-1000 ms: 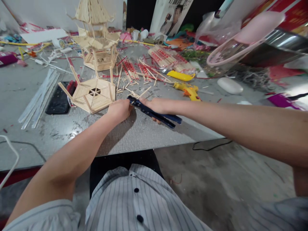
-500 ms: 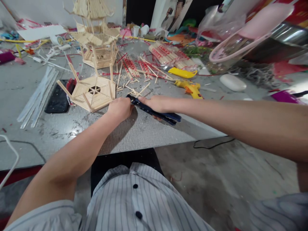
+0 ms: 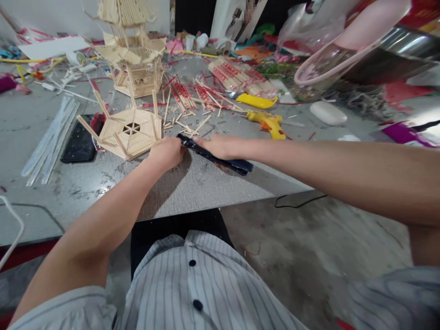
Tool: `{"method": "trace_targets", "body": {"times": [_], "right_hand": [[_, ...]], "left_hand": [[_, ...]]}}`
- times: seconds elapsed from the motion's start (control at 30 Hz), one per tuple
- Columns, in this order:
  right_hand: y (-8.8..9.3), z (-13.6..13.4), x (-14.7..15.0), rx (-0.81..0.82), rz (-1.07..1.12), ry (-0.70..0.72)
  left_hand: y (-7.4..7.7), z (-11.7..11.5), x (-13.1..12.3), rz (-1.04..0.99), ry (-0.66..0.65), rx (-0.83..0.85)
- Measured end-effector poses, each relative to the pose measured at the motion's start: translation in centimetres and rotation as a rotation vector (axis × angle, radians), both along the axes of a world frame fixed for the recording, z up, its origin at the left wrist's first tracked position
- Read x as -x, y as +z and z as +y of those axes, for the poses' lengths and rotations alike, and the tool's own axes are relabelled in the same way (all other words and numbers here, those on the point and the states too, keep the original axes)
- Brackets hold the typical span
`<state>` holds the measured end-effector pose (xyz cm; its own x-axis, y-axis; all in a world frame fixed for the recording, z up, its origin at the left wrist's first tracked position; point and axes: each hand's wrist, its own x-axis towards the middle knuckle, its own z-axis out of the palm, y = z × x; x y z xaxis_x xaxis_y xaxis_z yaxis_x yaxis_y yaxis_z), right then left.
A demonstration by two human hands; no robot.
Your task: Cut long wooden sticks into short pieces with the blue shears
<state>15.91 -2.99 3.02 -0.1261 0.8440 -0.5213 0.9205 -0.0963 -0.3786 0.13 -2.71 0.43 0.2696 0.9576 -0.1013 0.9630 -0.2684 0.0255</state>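
My right hand (image 3: 220, 145) is wrapped round the handles of a dark blue two-handled cutting tool (image 3: 244, 166) above the table's front part. Its dark head points left, towards my left hand (image 3: 167, 153). The fingers of my left hand are closed right at the tool's head; what they grip is hidden behind the hand. Just beyond my left hand lies a hexagonal stick panel (image 3: 144, 123) with several upright posts. Short cut stick pieces (image 3: 187, 126) are scattered beyond the tool's head.
A tiered stick pagoda (image 3: 137, 78) stands behind the panel. On the left are a black phone (image 3: 79, 144) and glue sticks (image 3: 51, 142). Towards the right lie a yellow glue gun (image 3: 270, 123), a yellow-handled knife (image 3: 257, 101), packs of chopsticks (image 3: 237, 75) and a white oval object (image 3: 328, 113).
The tool's two handles have come closer together in my right hand. The whole view has shifted slightly, while both hands keep their places at the tool.
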Motion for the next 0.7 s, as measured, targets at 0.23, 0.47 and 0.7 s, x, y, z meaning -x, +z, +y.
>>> {"method": "trace_targets", "body": {"times": [0.23,0.47,0.7], "right_hand": [[-0.8,-0.3,-0.1,-0.042,0.028,-0.059],[-1.2,0.8,-1.1,0.093,0.227,-0.18],[-1.5,0.1,-2.0,0.158,0.479,-0.27]], "left_hand": [[-0.1,0.1,0.1,-0.021,-0.003,-0.013],[0.0,0.0,0.2,-0.01,-0.018,-0.019],[0.0,-0.2,0.2,0.011,-0.008,-0.029]]}}
